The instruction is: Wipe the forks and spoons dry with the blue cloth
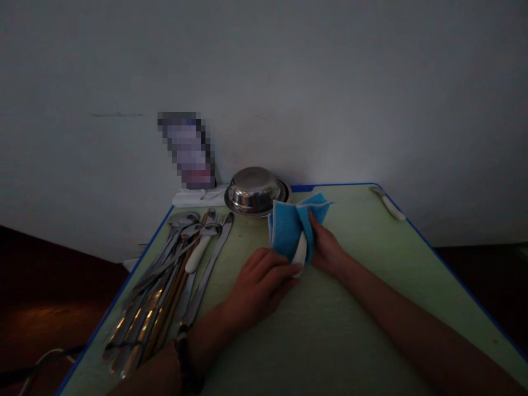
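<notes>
My left hand (259,286) is closed in a pinch on the white handle of a utensil (300,251) near the middle of the pale green table (363,297). A blue cloth (289,223) is folded around the far part of that utensil, so its working end is hidden. My right hand (325,247) grips the cloth from the right, its fingers pressed against the fold. Both forearms reach in from the bottom edge.
A row of several metal utensils (173,275), one with a white handle, lies along the table's left side. An upturned steel bowl (253,190) sits at the back by the wall, and another white-handled utensil (388,203) lies at the far right edge.
</notes>
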